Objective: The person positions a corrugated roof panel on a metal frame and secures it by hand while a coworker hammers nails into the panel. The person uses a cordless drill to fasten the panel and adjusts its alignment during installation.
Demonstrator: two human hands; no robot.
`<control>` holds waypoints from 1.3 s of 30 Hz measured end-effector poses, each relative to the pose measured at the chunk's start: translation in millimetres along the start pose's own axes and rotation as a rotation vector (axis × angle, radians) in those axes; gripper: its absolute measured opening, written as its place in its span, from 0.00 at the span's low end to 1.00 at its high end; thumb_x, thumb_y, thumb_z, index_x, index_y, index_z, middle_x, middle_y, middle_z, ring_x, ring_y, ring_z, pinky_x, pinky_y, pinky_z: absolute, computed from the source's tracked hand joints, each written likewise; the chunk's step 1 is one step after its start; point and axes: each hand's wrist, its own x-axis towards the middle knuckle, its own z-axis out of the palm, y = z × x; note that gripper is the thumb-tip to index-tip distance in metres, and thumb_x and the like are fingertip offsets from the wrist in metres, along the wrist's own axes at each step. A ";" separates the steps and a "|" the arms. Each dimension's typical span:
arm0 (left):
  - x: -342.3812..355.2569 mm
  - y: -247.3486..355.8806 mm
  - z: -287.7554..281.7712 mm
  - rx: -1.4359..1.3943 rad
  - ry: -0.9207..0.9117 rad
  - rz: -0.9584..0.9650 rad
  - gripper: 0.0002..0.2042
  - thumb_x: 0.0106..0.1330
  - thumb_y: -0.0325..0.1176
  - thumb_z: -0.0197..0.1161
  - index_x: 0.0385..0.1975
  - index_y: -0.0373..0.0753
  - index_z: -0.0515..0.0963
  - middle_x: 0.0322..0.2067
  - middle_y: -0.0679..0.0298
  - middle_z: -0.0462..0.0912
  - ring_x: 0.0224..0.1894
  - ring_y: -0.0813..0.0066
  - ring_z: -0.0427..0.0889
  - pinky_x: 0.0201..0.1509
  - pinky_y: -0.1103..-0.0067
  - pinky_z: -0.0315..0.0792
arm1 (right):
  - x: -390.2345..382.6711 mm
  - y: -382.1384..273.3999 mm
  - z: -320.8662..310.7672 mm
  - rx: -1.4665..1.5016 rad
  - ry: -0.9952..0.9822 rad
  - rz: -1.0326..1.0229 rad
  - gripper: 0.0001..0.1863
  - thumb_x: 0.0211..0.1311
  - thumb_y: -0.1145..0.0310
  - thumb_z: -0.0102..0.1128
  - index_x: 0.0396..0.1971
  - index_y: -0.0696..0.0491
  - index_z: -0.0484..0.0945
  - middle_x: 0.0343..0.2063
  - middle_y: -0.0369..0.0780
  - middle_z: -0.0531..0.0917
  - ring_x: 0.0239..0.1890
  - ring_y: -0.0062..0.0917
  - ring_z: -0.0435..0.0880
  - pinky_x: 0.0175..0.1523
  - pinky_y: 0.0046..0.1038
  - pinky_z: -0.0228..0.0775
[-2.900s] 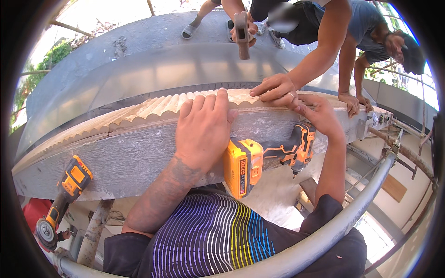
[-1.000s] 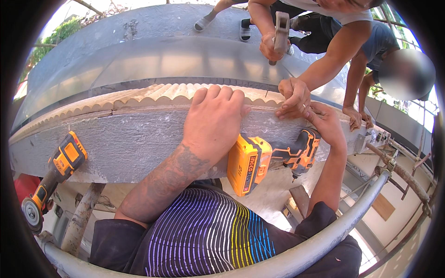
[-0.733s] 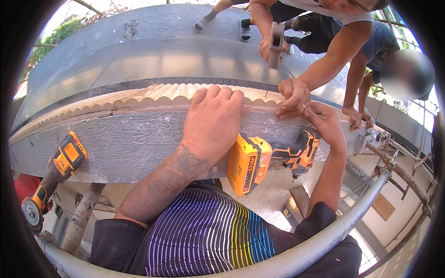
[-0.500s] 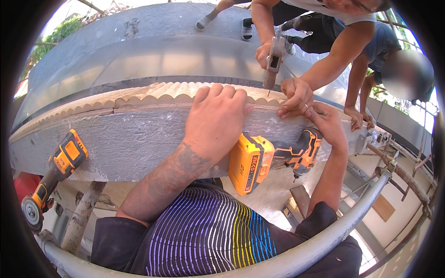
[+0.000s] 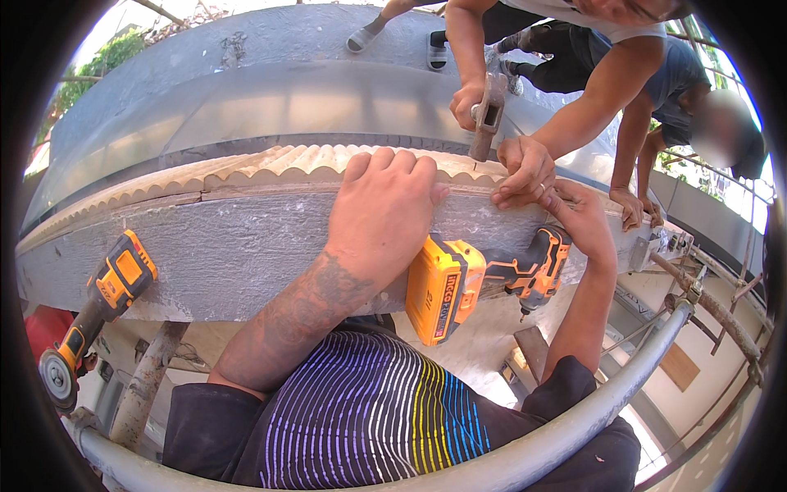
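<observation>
Across the grey beam (image 5: 238, 246) lies a pale corrugated panel (image 5: 307, 160) with a wavy front edge. My left hand (image 5: 384, 205) is closed over that edge, its fingers curled on top. To the right, my right hand (image 5: 586, 220) grips the same edge, its fingertips partly hidden beside a co-worker's left hand (image 5: 526, 170). That co-worker's other hand (image 5: 467, 105) holds a hammer (image 5: 490, 115), its head just above a thin nail (image 5: 475, 166) between my hands. Below, a yellow-and-black cordless driver (image 5: 537, 266) with its battery (image 5: 443, 289) hangs near my right forearm.
A yellow-and-black angle grinder (image 5: 106, 291) is at the left, against the beam. A curved metal pipe (image 5: 508, 447) crosses in front of me. More scaffold tubes (image 5: 721, 320) stand at the right. Another person's hands (image 5: 630, 209) rest on the beam's far right end.
The co-worker's hammer has shifted slightly down and right, close to the nail. The head of the person at far right has moved a little. My hands keep their places.
</observation>
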 end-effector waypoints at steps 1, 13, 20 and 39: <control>0.1 -0.4 0.8 0.001 0.006 0.002 0.14 0.86 0.44 0.63 0.48 0.39 0.83 0.48 0.60 0.87 0.57 0.59 0.83 0.73 0.58 0.70 | -0.1 -1.0 0.0 -0.004 -0.001 -0.001 0.24 0.77 0.57 0.78 0.59 0.62 0.90 0.49 0.43 0.95 0.51 0.24 0.90 0.61 0.31 0.81; -0.8 -2.1 2.9 0.037 0.050 0.036 0.13 0.85 0.43 0.63 0.46 0.38 0.84 0.45 0.60 0.87 0.56 0.62 0.84 0.68 0.62 0.72 | -1.6 -6.5 1.0 0.000 0.006 0.012 0.24 0.76 0.57 0.78 0.60 0.61 0.90 0.49 0.43 0.95 0.51 0.24 0.90 0.61 0.31 0.81; -1.1 -2.2 2.6 0.032 0.059 0.045 0.13 0.85 0.43 0.64 0.46 0.38 0.84 0.44 0.61 0.87 0.56 0.62 0.84 0.68 0.62 0.72 | -1.7 -6.6 0.5 -0.021 0.008 0.008 0.24 0.77 0.57 0.78 0.60 0.61 0.90 0.49 0.44 0.95 0.52 0.24 0.90 0.61 0.32 0.81; -1.1 -2.6 4.6 0.042 0.074 0.050 0.13 0.84 0.43 0.64 0.47 0.39 0.84 0.44 0.60 0.87 0.55 0.61 0.84 0.67 0.62 0.72 | -2.4 -8.2 2.2 0.008 0.012 0.011 0.23 0.77 0.58 0.77 0.59 0.62 0.90 0.49 0.43 0.95 0.51 0.25 0.90 0.61 0.32 0.81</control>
